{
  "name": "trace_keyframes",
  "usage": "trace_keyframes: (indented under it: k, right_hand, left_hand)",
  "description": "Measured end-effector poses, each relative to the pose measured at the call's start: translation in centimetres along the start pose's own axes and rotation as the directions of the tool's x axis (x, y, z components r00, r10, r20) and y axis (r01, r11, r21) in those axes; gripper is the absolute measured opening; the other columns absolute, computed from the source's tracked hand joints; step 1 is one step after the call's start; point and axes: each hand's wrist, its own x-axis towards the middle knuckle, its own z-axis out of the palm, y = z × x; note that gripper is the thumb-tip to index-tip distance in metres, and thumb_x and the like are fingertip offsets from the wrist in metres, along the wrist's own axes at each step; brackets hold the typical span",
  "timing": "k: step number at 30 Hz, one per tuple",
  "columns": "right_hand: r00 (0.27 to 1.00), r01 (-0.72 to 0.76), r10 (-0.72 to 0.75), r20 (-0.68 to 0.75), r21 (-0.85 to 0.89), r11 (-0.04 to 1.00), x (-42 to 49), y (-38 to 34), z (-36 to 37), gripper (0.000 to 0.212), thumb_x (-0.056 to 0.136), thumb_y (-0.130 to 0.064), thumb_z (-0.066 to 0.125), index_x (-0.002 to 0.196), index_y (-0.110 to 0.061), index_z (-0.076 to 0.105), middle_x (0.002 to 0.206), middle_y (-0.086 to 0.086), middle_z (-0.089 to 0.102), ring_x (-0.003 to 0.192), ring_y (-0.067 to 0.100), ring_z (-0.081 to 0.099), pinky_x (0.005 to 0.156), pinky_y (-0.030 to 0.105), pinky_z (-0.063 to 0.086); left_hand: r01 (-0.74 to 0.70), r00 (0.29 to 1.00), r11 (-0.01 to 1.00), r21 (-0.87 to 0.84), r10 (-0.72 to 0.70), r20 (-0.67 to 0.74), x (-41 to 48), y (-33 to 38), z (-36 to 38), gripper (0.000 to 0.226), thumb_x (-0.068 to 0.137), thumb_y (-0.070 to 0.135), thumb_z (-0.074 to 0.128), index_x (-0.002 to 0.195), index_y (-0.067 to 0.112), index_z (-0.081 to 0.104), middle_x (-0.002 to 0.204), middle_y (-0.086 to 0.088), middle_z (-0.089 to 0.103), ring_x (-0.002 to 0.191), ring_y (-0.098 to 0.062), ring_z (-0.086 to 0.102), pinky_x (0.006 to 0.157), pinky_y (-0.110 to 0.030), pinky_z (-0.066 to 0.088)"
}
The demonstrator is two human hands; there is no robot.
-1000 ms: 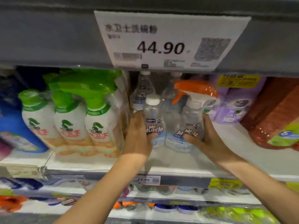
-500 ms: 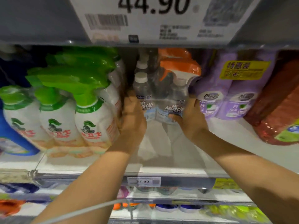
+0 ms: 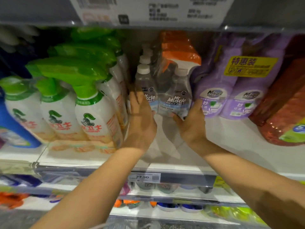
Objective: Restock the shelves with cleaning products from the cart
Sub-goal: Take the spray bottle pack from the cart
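Head view, shelf: I see a white shelf (image 3: 231, 134) stocked in rows, with bare board in front of my hands.
Head view, task item: a shrink-wrapped Mr Muscle pack (image 3: 173, 96) of clear bottles with white caps and an orange sprayer stands on the shelf, well back from the front edge. More of the same are lined up behind it.
Where it sits: it is between the green-capped spray bottles (image 3: 92, 116) on the left and the purple Magic pack (image 3: 231, 90) on the right, and seems to touch the purple one.
Left hand (image 3: 142, 123): the palm and fairly straight fingers lie flat on the pack's left side. The fingertips are blurred, and the grip looks loose, not wrapped.
Right hand (image 3: 191, 123): the grip is closed on the pack's lower right corner, with the thumb across the front and the fingers round the side.
Other containers: a blue bottle (image 3: 9, 123) is at the far left and a red bottle (image 3: 283, 113) at the far right.
Labels: a big price card (image 3: 148, 10) hangs above, and a small tag reading 27.90 (image 3: 144, 177) is on the shelf edge.
Change from one second ago: the pack was nearer the front edge and clear of the purple pack, and it is now deeper in its slot.
Change in grip: my left fingers were curled round the pack then, and they are flatter now.
Change in view: the 44.90 figure has slid out of the top of the frame.
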Motion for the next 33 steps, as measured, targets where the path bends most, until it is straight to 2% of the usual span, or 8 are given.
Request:
trace_keyframes:
  k: [3,5,7,9,15,23,28,33]
  right_hand:
    - [0.999,0.039,-0.039,0.012,0.057,0.998,-3.1,-0.8,-2.5,0.049,0.081,-0.021,0.076,0.12,-0.007,0.049,0.116,0.01,0.056,0.1,0.03,0.058,0.086,0.043,0.048]
    - [0.992,0.1,-0.105,0.067,0.071,0.993,-6.1,-1.8,-4.7,0.032,0.08,-0.026,0.076,0.105,-0.021,0.056,0.103,-0.003,0.059,0.088,0.016,0.058,0.078,0.028,0.051]
    - [0.974,0.135,-0.151,0.167,0.104,0.985,-9.6,-3.4,-7.0,0.023,0.079,-0.03,0.075,0.095,-0.029,0.058,0.093,-0.012,0.062,0.082,0.004,0.058,0.068,0.01,0.045]
    - [0.963,0.105,-0.144,0.226,0.179,0.978,-12.8,-5.3,-9.2,0.016,0.08,-0.029,0.073,0.092,-0.027,0.063,0.088,-0.011,0.065,0.08,0.002,0.059,0.066,0.008,0.044]
    - [0.946,0.004,-0.137,0.295,0.41,0.912,-20.7,-14.3,-15.7,0.018,0.075,-0.031,0.072,0.09,-0.026,0.067,0.083,-0.004,0.068,0.077,0.007,0.063,0.066,0.018,0.049]
    - [0.827,0.024,-0.32,0.463,0.539,0.842,-30.3,-24.5,-21.4,0.026,0.071,-0.033,0.072,0.094,-0.021,0.068,0.084,-0.002,0.07,0.081,0.018,0.065,0.074,0.028,0.053]
    - [0.723,-0.015,-0.446,0.528,0.657,0.753,-32.6,-26.8,-23.4,0.029,0.059,-0.039,0.072,0.085,-0.027,0.072,0.082,-0.003,0.073,0.076,0.013,0.067,0.071,0.017,0.051]
    - [0.571,-0.143,-0.53,0.627,0.712,0.688,-33.1,-28.2,-23.1,0.033,0.054,-0.018,0.072,0.085,-0.029,0.073,0.077,0.004,0.074,0.069,0.01,0.067,0.067,0.009,0.05]
  left_hand:
    - [-0.01,0.997,0.943,-0.333,0.036,0.071,-2.3,-0.2,-1.6,0.064,0.092,0.01,0.058,0.147,0.007,0.025,0.151,-0.014,0.03,0.137,-0.027,0.035,0.112,-0.032,0.028]
    - [0.075,0.991,0.844,-0.531,-0.004,0.135,-5.1,-0.4,-4.2,0.043,0.089,0.008,0.063,0.13,0.013,0.048,0.13,-0.007,0.055,0.113,-0.018,0.059,0.097,-0.032,0.047]
    - [0.129,0.984,0.761,-0.636,-0.021,0.174,-8.2,-0.7,-7.2,0.022,0.088,0.011,0.065,0.108,0.02,0.06,0.104,0.003,0.067,0.089,-0.008,0.067,0.081,-0.025,0.055]
    - [0.17,0.979,0.697,-0.697,-0.038,0.201,-11.3,-0.7,-10.7,0.015,0.087,0.014,0.066,0.101,0.02,0.063,0.095,0.004,0.069,0.084,-0.017,0.068,0.078,-0.027,0.056]
    - [0.168,0.986,0.557,-0.813,-0.1,0.136,-18.9,-0.5,-22.8,0.03,0.074,0.019,0.068,0.104,0.016,0.063,0.096,0.007,0.068,0.073,0.005,0.063,0.066,-0.007,0.046]
    - [0.131,0.985,0.591,-0.796,-0.167,0.039,-28.6,1.2,-36.5,0.029,0.079,0.019,0.071,0.107,0.018,0.065,0.101,0.006,0.071,0.089,-0.004,0.067,0.075,-0.013,0.05]
    - [0.182,0.96,0.652,-0.736,-0.281,-0.012,-33.7,1.7,-41.4,0.032,0.074,0.03,0.07,0.106,0.025,0.065,0.102,0.01,0.07,0.095,-0.008,0.067,0.082,-0.018,0.052]
    - [0.232,0.846,0.601,-0.765,-0.512,-0.146,-38.5,3.3,-44.4,0.025,0.082,0.01,0.071,0.106,0.017,0.066,0.102,0.003,0.071,0.093,-0.017,0.068,0.083,-0.02,0.053]
